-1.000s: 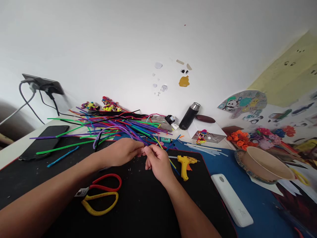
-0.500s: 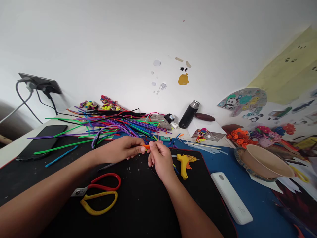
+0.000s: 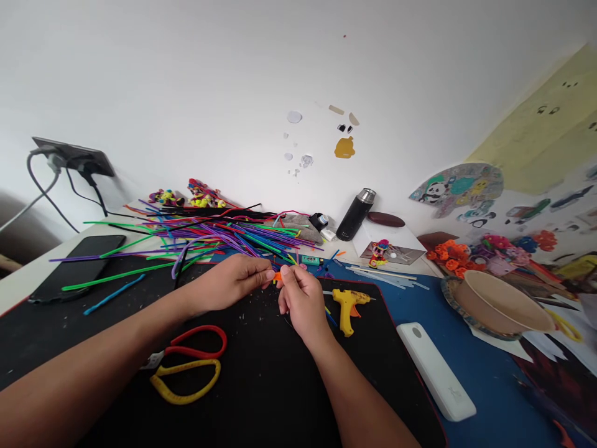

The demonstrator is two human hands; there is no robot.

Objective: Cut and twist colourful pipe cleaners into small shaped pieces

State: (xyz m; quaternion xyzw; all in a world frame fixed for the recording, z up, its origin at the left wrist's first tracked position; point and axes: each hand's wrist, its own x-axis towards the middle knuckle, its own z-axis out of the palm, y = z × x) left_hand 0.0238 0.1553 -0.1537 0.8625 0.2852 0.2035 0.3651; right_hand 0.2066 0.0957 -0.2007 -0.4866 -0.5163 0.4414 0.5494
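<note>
My left hand (image 3: 233,281) and my right hand (image 3: 301,298) meet over the black mat (image 3: 261,386), fingertips pinched together. Between them shows a short orange piece (image 3: 277,276), which looks like a bit of pipe cleaner; both hands pinch it. Just behind the hands lies a big heap of coloured pipe cleaners (image 3: 209,236). Red and yellow scissors (image 3: 186,364) lie on the mat below my left forearm. A yellow glue gun (image 3: 347,303) rests right of my right hand.
A black phone (image 3: 77,266) lies at the left, with plugged cables (image 3: 69,168) on the wall. A black flask (image 3: 355,215), a white box (image 3: 392,246), a white remote-like bar (image 3: 436,372), a bowl (image 3: 501,305) and craft flowers (image 3: 450,258) stand at the right.
An orange piece has come into view between my fingertips. Both hands rose slightly and stayed together; the view shifted a little.
</note>
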